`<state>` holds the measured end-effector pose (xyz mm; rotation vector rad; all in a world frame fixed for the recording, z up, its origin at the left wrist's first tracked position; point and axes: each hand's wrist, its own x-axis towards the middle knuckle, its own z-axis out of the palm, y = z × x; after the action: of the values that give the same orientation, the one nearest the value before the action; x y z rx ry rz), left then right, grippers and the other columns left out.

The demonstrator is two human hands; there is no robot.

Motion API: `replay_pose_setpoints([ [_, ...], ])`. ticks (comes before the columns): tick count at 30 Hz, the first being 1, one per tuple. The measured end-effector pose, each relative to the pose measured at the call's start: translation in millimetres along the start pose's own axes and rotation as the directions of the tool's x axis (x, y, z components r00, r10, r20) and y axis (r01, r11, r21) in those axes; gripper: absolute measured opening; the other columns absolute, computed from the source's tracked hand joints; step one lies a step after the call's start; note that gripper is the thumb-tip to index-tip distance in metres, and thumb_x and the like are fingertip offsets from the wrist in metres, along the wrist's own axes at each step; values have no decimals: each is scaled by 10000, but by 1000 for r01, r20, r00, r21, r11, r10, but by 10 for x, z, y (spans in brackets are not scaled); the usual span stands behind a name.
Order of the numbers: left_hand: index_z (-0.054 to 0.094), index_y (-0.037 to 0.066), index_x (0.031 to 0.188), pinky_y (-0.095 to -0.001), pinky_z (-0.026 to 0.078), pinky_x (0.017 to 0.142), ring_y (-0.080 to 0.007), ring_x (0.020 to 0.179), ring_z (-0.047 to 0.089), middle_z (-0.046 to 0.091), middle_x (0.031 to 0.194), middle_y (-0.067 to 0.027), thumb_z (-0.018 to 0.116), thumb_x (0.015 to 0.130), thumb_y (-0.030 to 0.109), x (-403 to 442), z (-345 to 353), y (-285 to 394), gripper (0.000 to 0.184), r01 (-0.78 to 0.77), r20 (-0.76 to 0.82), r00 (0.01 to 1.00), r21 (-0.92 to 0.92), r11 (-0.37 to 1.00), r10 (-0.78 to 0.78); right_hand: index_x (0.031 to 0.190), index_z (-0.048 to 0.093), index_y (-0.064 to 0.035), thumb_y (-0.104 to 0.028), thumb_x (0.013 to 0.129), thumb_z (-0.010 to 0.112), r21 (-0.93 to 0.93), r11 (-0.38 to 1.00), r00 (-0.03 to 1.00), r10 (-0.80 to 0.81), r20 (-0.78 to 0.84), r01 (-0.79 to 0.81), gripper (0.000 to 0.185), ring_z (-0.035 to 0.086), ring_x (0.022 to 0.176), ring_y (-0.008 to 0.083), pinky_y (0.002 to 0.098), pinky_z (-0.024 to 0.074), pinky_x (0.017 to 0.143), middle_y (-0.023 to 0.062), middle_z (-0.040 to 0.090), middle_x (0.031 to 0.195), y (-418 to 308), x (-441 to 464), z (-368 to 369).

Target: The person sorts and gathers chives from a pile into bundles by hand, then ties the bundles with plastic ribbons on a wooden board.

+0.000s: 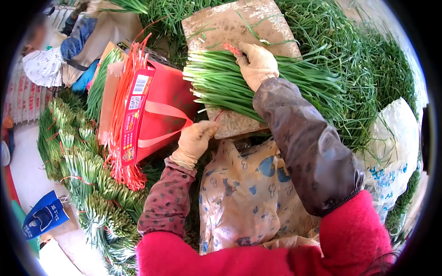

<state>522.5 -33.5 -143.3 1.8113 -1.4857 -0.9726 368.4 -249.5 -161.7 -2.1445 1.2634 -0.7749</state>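
Observation:
A loose bunch of garlic chives (pixel 216 83) lies across a worn patterned board (pixel 225 23), white stem ends to the left. My right hand (pixel 258 66), in a cream knit glove, rests over the bunch, its fingers closed on a red tie strip (pixel 231 49) at the far side. At the near left edge of the board is my left hand (pixel 195 140), gloved too, with fingertips pinched on a thin red strand that runs to the underside of the bunch. Whether both ends belong to one strip is hidden under the chives.
A red bag (pixel 168 87) with red tie strips (pixel 124 106) stands left of the board. Tied chive bundles (pixel 92 170) are piled at left. Loose chives (pixel 368 60) heap at right beside a clear plastic bag (pixel 391 142). Another person (pixel 43 69) sits at upper left.

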Motion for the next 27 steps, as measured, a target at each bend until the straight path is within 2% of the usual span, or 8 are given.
replay_pose_setpoints([
  [2, 674, 19, 972, -229, 489, 565, -107, 636, 609, 638, 714, -39, 586, 925, 92, 210, -79, 273, 124, 110, -19, 991, -467, 877, -135, 900, 622, -102, -183, 819, 591, 0, 1000, 999, -30, -46, 30, 119, 599, 851, 341, 457, 462, 754, 127, 639, 840, 7, -8, 9],
  [4, 663, -4, 938, -223, 446, 479, -111, 521, 567, 636, 682, -62, 582, 932, 149, 491, -89, 628, 174, 211, 62, 976, -488, 847, -207, 892, 620, -97, -183, 815, 594, 23, 1000, 1000, -11, 2, 11, 119, 599, 848, 343, 459, 460, 746, 123, 635, 827, -12, -1, -27],
  [10, 636, -7, 951, -255, 412, 409, -140, 435, 537, 641, 654, -109, 520, 955, 151, 1368, 114, 655, 196, 499, 236, 865, -495, 711, -443, 948, 644, -89, -168, 809, 602, 149, 989, 1000, 15, -20, -12, 166, 601, 868, 358, 443, 469, 757, 147, 646, 866, 18, -28, -61],
  [12, 627, 2, 976, -257, 400, 396, -146, 428, 549, 654, 669, -120, 513, 957, 159, 1517, 71, 615, 194, 559, 308, 828, -522, 645, -468, 988, 650, -77, -161, 811, 602, 317, 941, 992, 127, -17, -115, 202, 607, 883, 361, 428, 480, 766, 167, 648, 894, 102, -31, 51],
  [13, 627, 2, 976, -257, 400, 396, -146, 428, 549, 654, 669, -120, 513, 957, 159, 1543, 63, 595, 194, 559, 309, 828, -518, 647, -468, 993, 651, -70, -159, 814, 604, 389, 910, 987, 160, -8, -144, 206, 612, 886, 360, 417, 484, 764, 177, 647, 904, 143, -28, 107],
  [17, 616, 14, 1011, -253, 405, 396, -152, 451, 586, 673, 701, -121, 519, 961, 202, 1565, -5, 593, 218, 592, 350, 806, -453, 667, -478, 990, 657, -82, -164, 820, 612, 369, 914, 985, 169, 38, -171, 194, 611, 894, 351, 412, 481, 762, 165, 649, 903, 104, -42, 22],
  [20, 612, 13, 1014, -249, 411, 402, -149, 466, 600, 677, 709, -115, 529, 961, 236, 1564, -12, 547, 244, 601, 377, 798, -448, 661, -470, 989, 660, -93, -162, 822, 614, 392, 916, 994, 107, -22, -90, 186, 607, 902, 349, 405, 479, 763, 154, 651, 907, 127, -59, 22],
  [27, 616, 25, 1011, -249, 425, 411, -143, 471, 600, 676, 710, -110, 548, 954, 265, 1570, -22, 545, 256, 612, 371, 790, -423, 668, -489, 988, 672, -80, -201, 817, 649, 443, 897, 996, -19, 82, -20, 211, 608, 883, 338, 387, 482, 773, 149, 652, 903, 204, -54, -41],
])
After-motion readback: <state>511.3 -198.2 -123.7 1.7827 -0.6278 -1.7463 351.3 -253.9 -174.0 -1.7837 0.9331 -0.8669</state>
